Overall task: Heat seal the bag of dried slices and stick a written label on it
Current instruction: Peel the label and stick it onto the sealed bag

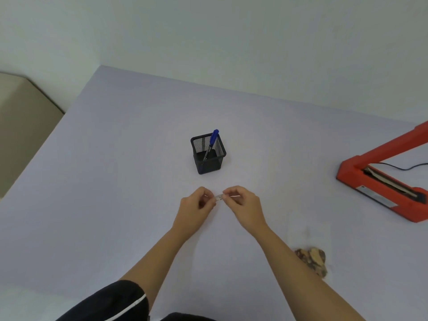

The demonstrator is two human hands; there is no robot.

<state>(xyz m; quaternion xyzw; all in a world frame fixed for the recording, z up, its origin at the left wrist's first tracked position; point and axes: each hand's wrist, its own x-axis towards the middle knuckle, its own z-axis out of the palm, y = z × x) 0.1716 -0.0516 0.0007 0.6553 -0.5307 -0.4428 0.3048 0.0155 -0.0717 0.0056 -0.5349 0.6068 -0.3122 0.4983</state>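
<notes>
Both hands, left hand (196, 205) and right hand (243, 202), pinch a small label (218, 197), apparently peeling it. The bag of dried slices (311, 260) lies near the right forearm, on the table (115, 181).

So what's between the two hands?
In the head view, a small white label spans the gap, pinched at one end by the left hand and at the other by the right hand. Nothing else lies there.
</notes>
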